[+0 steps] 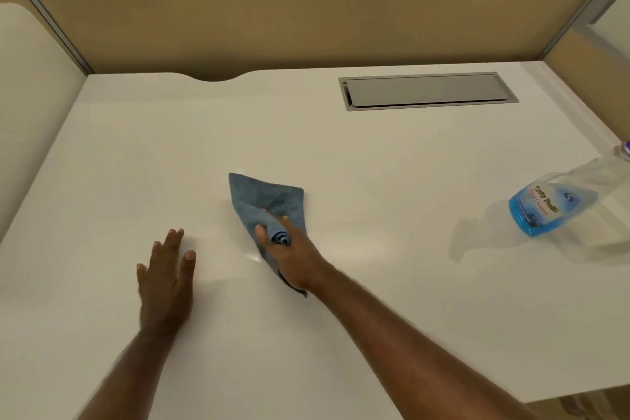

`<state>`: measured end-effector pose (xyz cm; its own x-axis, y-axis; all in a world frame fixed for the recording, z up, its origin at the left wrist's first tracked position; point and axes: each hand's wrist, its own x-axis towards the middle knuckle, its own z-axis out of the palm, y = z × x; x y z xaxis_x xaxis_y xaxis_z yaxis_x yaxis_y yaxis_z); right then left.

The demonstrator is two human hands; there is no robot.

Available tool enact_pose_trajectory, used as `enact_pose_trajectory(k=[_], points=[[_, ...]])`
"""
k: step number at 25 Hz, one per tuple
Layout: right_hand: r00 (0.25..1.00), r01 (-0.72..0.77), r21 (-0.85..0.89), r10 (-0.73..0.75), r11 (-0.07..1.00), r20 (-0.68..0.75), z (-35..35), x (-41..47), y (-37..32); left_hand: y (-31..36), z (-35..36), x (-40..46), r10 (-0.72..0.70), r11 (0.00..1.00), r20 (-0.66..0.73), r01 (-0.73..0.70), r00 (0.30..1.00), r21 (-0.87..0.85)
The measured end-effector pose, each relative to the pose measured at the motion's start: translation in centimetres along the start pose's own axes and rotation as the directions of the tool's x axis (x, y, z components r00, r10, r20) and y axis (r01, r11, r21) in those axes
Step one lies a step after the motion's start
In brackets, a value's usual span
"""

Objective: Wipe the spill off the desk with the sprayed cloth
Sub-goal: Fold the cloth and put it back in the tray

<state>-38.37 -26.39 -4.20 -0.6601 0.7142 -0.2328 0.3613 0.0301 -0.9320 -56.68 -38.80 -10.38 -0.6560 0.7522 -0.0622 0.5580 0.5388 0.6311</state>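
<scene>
A blue-grey cloth [266, 196] lies on the white desk [375, 164] near its middle, one end bunched up. My right hand [295, 254] is shut on that bunched end and presses it against the desk. My left hand [167, 278] rests flat on the desk to the left of the cloth, fingers apart, holding nothing. A faint wet sheen [252, 256] shows on the surface just left of my right hand; the spill itself is hard to make out.
A clear spray bottle [552, 204] with blue liquid stands at the desk's right edge. A grey cable hatch [426, 90] is set into the back right. Tan partition panels [306, 10] wall the back and left, one bearing a sign reading 477.
</scene>
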Motion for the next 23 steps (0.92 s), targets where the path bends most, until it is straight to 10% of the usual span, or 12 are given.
enact_pose_trajectory(k=[5,11,19,23], points=[[0.988,-0.117,0.319,0.077,0.940,0.135,-9.7,-6.4,-3.3,8.6,-0.2,-0.9,0.133,0.725,0.258,0.084,0.957,-0.684],[0.945,-0.260,0.604,0.326,0.753,0.001,-19.0,-12.7,-0.2,17.3,3.1,-4.0,0.349,0.649,0.660,0.336,0.666,-0.683],[0.741,-0.115,0.276,0.267,0.954,-0.616,-23.6,-15.6,3.0,29.6,10.7,-13.6,0.284,0.816,0.220,-0.115,0.933,-0.567],[0.879,0.004,0.244,0.113,0.970,-0.463,-25.1,-18.2,3.0,36.0,14.2,-18.6,0.337,0.808,0.178,-0.187,0.925,-0.559]])
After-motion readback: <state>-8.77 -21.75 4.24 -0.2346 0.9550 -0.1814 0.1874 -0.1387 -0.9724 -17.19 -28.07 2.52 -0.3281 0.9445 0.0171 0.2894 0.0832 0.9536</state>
